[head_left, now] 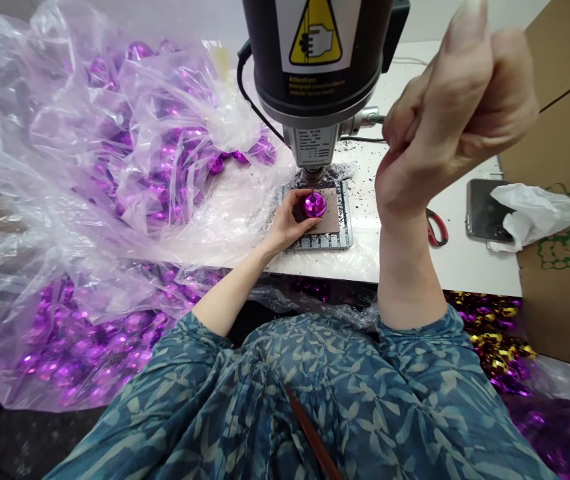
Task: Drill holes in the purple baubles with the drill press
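Note:
My left hand pinches a shiny purple faceted ball between thumb and fingers. The ball rests on a square brown board, which lies on the slotted metal base of a bench drill press. Directly above the ball is the drill press's chuck; whether a bit touches the ball I cannot tell. Raised at the right, my right hand is closed round the end of the drill press lever, whose grip is hidden inside the fist.
A large clear plastic bag of purple balls covers the left side. Dark shavings lie around the base on the white table. To the right are red-handled scissors or pliers, a phone, crumpled tissue and a cardboard box.

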The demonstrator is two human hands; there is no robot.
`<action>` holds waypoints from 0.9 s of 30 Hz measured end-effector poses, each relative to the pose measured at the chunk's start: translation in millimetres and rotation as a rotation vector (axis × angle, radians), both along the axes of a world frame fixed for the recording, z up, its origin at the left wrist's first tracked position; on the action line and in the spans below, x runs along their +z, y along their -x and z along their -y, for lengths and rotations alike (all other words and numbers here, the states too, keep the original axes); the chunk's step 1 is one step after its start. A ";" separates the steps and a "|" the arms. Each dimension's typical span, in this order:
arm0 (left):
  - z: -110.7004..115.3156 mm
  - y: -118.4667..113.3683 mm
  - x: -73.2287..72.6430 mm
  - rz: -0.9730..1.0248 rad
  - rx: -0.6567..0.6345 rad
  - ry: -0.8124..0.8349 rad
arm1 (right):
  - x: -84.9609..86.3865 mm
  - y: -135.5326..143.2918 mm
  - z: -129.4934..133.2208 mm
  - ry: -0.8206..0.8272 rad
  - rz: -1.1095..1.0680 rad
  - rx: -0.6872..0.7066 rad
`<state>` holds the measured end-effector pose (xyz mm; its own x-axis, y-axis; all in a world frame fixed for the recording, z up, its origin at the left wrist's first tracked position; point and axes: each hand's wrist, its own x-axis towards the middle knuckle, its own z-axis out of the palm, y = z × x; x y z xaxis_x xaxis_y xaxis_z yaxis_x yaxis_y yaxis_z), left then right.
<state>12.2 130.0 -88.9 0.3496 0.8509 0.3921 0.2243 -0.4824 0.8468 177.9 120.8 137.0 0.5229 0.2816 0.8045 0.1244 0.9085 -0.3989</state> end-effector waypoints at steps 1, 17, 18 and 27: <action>0.1 -0.2 -0.6 -0.002 -0.003 -0.003 | -3.3 0.5 1.1 0.001 -0.006 -0.016; 1.0 -1.1 -1.5 -0.015 -0.009 0.015 | -55.7 -15.7 -7.3 0.116 0.042 -0.094; 1.1 -1.5 -1.2 -0.005 -0.006 0.016 | -58.2 -17.1 -6.8 0.125 0.044 -0.096; 4.3 -3.5 0.8 0.002 0.033 0.073 | -79.3 -12.6 -20.8 0.054 -0.004 -0.203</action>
